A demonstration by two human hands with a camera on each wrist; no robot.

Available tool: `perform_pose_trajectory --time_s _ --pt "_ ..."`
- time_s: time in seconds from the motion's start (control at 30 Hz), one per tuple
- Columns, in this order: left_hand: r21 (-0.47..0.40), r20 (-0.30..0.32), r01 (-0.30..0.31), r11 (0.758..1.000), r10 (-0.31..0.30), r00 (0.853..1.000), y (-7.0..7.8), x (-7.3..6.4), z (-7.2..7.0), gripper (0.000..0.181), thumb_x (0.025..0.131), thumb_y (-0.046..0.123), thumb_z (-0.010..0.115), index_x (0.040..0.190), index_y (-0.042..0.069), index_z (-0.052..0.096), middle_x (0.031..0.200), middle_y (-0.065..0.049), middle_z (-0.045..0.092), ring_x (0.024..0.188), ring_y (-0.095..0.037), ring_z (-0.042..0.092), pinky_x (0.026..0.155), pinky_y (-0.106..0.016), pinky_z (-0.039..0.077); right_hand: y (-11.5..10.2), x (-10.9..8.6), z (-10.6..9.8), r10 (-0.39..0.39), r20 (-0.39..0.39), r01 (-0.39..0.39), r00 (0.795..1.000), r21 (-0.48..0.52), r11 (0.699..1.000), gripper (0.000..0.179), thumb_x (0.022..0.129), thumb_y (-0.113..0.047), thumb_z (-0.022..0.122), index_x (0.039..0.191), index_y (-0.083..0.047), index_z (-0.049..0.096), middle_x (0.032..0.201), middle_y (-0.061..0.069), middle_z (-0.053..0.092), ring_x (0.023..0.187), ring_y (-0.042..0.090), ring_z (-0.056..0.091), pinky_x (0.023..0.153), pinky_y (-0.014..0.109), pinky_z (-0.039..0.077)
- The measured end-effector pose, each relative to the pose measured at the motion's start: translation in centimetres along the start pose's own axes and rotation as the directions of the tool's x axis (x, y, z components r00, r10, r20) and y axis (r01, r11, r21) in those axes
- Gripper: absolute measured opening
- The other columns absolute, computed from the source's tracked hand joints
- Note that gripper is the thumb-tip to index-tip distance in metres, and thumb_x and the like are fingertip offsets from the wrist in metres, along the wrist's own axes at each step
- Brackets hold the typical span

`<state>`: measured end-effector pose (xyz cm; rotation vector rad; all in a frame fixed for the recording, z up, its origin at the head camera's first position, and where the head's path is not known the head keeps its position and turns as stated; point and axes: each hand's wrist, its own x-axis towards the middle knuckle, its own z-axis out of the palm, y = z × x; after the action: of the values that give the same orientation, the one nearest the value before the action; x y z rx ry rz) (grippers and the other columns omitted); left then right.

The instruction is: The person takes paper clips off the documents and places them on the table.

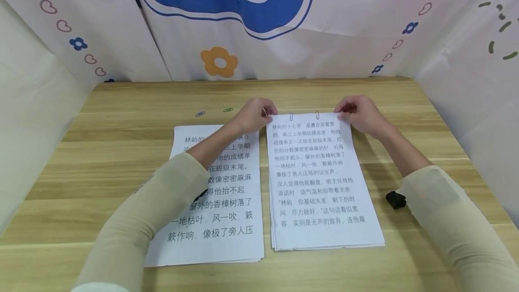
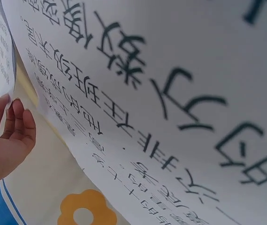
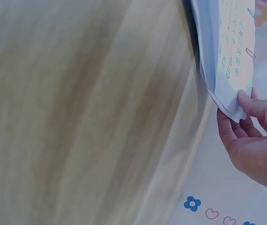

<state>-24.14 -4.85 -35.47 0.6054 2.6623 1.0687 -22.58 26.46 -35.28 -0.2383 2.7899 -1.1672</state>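
Note:
A stack of printed sheets (image 1: 316, 233) lies at the right, its top edge lifted by both hands. Two paperclips sit on that edge, a blue paperclip (image 1: 291, 116) and a reddish paperclip (image 1: 317, 115). At the top left corner my left hand (image 1: 254, 115) pinches the paper between thumb and fingers. My right hand (image 1: 362, 114) grips the top right corner; in the right wrist view its thumb lies on the printed face, the fingers behind several layered sheets. A second stack of printed sheets (image 1: 239, 249), in larger type, lies flat beneath my left forearm.
Behind the left stack, a blue paperclip (image 1: 200, 114) and a green paperclip (image 1: 228, 110) lie on the wooden table (image 1: 134, 102). A small black object (image 1: 395, 200) is beside the right sleeve. A printed cloth (image 1: 324, 53) hangs along the table's back edge.

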Motion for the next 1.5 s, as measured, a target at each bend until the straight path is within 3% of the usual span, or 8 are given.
perform_pose_trajectory --time_s 0.23,0.67,1.5 --pt "-0.005 -0.012 -0.001 1.0 0.001 1.0 0.1 0.2 0.0 0.017 0.097 -0.006 0.064 0.11 0.003 0.07 0.104 -0.01 0.064 0.099 -0.023 0.06 0.088 -0.03 0.053 0.1 0.1 -0.1 0.006 -0.023 -0.005 1.0 0.026 1.0 0.015 0.096 0.009 0.063 0.11 0.007 0.069 0.108 0.023 0.064 0.093 0.028 0.058 0.07 0.016 0.048" --pt "-0.023 -0.025 0.011 1.0 -0.011 1.0 0.6 0.8 0.1 0.017 0.096 -0.008 0.064 0.108 0.002 0.07 0.101 -0.01 0.064 0.095 -0.023 0.06 0.083 -0.029 0.053 -0.1 0.1 -0.5 0.017 -0.034 -0.015 0.999 0.068 0.998 0.02 0.094 0.011 0.064 0.114 0.007 0.068 0.109 0.022 0.063 0.091 0.025 0.06 0.071 0.014 0.05" --pt "-0.026 -0.034 -0.039 0.999 0.039 0.999 1.2 2.8 1.5 0.012 0.097 -0.003 0.065 0.106 0.0 0.073 0.097 -0.012 0.068 0.089 -0.021 0.06 0.081 -0.027 0.052 0.3 0.2 -0.3 0.007 -0.052 -0.002 0.999 0.1 0.995 0.019 0.095 0.011 0.065 0.114 0.008 0.067 0.11 0.022 0.063 0.092 0.024 0.061 0.071 0.014 0.051"
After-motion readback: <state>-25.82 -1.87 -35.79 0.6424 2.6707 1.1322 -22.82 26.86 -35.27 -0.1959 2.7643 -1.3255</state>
